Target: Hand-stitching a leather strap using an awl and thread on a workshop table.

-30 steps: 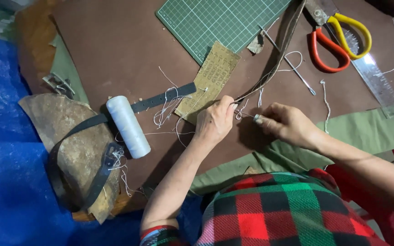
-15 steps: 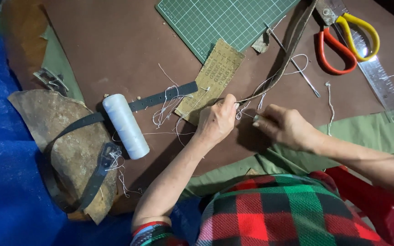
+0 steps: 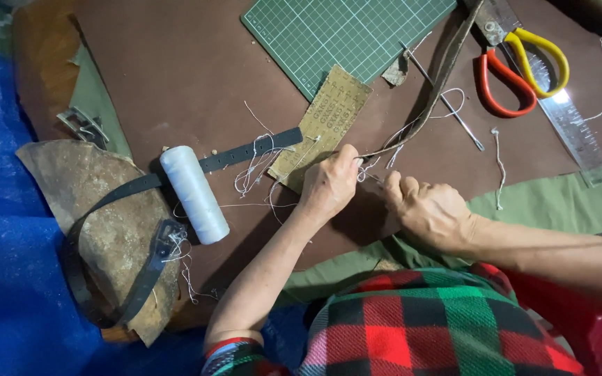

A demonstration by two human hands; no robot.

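A broad sheet of dark brown leather [image 3: 175,76] covers the work surface, with crumpled blue plastic sheeting [image 3: 1,278] to its left and a green gridded cutting mat [image 3: 343,31] at the top edge. Left of centre lies a mottled tan scrap of hide [image 3: 99,230], crossed by a black punched strap [image 3: 245,151] on which a white spool of thread [image 3: 194,194] rests.

The long, narrow brown leather strap [image 3: 435,90] runs diagonally – its far end up by the cutting mat's right corner, its near end coming down and left to the hands. The left hand [image 3: 329,184] pinches that near end between thumb and fingers, closed tight on it. The right hand [image 3: 430,212] sits just beside it, to the right and slightly lower, curled into a loose fist; white thread [image 3: 412,129] strays around its fingertips, but whether it grips thread or a needle cannot be told (the fingers hide it). So the strap's long axis leads up and right, away from both hands – the left is the nearer and has hold.

Smaller things: red-and-yellow-handled scissors [image 3: 517,69], a clear ruler [image 3: 566,118], a tan printed card [image 3: 325,125], a thin metal awl [image 3: 447,104] and a metal buckle [image 3: 81,125].
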